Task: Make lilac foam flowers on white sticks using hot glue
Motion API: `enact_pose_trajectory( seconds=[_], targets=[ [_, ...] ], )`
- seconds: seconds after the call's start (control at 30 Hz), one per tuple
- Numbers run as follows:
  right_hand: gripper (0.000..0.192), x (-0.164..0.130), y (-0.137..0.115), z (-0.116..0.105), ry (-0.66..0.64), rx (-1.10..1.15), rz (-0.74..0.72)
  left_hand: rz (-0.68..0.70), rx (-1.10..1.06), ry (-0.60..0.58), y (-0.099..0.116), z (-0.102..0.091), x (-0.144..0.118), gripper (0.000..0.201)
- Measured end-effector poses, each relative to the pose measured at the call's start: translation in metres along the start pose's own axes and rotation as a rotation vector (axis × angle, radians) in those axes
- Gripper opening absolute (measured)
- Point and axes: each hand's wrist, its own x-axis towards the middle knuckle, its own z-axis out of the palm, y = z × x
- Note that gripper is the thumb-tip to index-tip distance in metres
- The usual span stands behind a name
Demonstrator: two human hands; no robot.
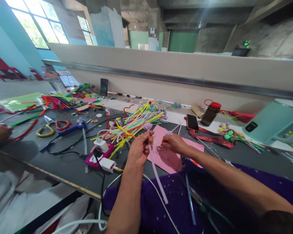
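My left hand (139,148) grips a long pale pink pipe cleaner stem (157,175) topped by a small lilac flower head (147,126); the stem hangs down toward my lap. My right hand (174,143) rests on a pink sheet (172,161) and pinches a small lilac piece next to the stem. A heap of coloured pipe cleaners (134,122) lies just beyond both hands on the dark table (70,162).
A phone (192,122) and a brown bottle with a red cap (211,113) lie at right, a teal box (273,122) far right. Scissors (55,126), a blue glue gun (72,127), chargers (102,154) and cables sit left. Another person's hand (0,134) is at the left edge. Purple cloth (210,201) covers my lap.
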Motion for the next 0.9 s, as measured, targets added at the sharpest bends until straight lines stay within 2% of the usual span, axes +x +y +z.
enact_pose_trajectory(
  seconds=[0.17,0.3,0.4,0.5,0.7,0.73,0.77,0.83,0.9],
  targets=[
    [0.020,0.022,-0.013,0.020,-0.065,-0.208,-0.044,-0.034,-0.038,-0.023,-0.002,-0.005,0.003,0.021],
    [0.020,0.028,-0.017,0.034,-0.094,-0.280,-0.052,-0.031,-0.057,-0.032,-0.005,-0.003,0.002,0.021],
    [0.017,0.031,-0.019,0.034,-0.092,-0.272,-0.049,-0.033,-0.031,-0.017,-0.006,-0.001,0.001,0.022],
    [0.010,0.026,-0.019,0.021,-0.051,-0.203,-0.056,-0.040,-0.005,-0.018,-0.007,0.002,0.000,0.021],
    [0.021,-0.023,0.000,-0.012,0.046,0.081,-0.046,-0.119,0.082,-0.043,-0.016,0.010,-0.002,0.023],
    [0.024,-0.033,0.005,-0.014,0.043,0.184,-0.045,-0.136,0.091,-0.060,-0.019,0.011,-0.002,0.024],
    [0.025,-0.043,0.009,-0.015,0.049,0.394,-0.034,-0.153,0.099,-0.079,-0.022,0.013,-0.002,0.025],
    [0.021,-0.060,0.016,-0.015,0.047,0.724,-0.003,-0.190,0.113,-0.105,-0.029,0.016,-0.001,0.025],
    [0.015,-0.070,0.020,-0.014,0.059,0.946,0.046,-0.236,0.122,-0.119,-0.037,0.019,0.000,0.024]
  ],
)
